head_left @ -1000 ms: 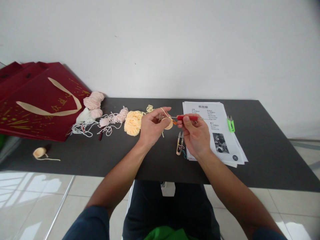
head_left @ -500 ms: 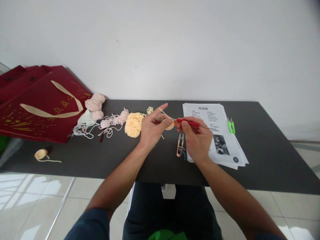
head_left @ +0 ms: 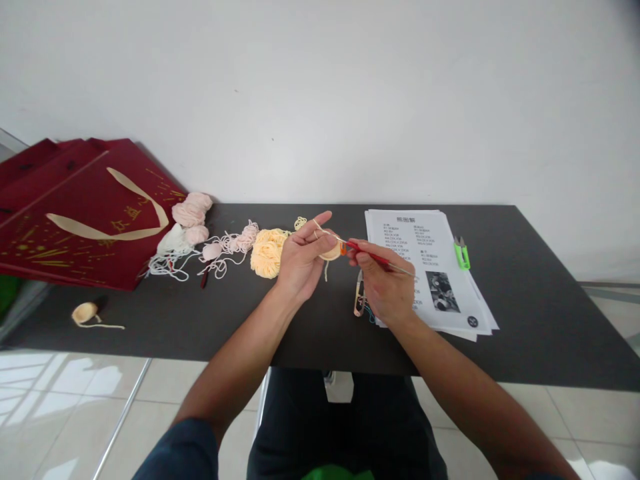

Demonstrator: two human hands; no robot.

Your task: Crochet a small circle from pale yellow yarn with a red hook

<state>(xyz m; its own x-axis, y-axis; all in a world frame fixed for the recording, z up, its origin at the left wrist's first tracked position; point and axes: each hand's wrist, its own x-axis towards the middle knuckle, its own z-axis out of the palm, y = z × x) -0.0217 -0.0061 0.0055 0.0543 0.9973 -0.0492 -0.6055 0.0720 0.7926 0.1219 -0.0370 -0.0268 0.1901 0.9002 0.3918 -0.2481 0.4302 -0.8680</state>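
My left hand [head_left: 303,259] pinches a small round cream crochet piece [head_left: 331,253], with yarn running over its raised forefinger. An orange stitch marker [head_left: 343,249] shows at the right edge of the piece. In my right hand [head_left: 387,283] is a red-handled crochet hook [head_left: 373,255], its tip up against the yarn by the left fingers. A short yarn tail hangs below the piece. Just left of my left hand rests a yellow yarn ball [head_left: 267,252]. Partly hidden under my right hand lie small thread snips [head_left: 359,297].
Printed sheets [head_left: 425,233] lie at the right, with green snips [head_left: 461,253] on their edge. Pink yarn [head_left: 192,209] and white yarn [head_left: 173,247] sit by a dark red gift bag [head_left: 100,220] at the left. A cream crochet cup [head_left: 84,312] is near the front left of the dark table [head_left: 525,300].
My right hand has moved a little left with the hook and tilted it differently. The crochet piece has shifted slightly left in my left hand. The camera view has shifted slightly.
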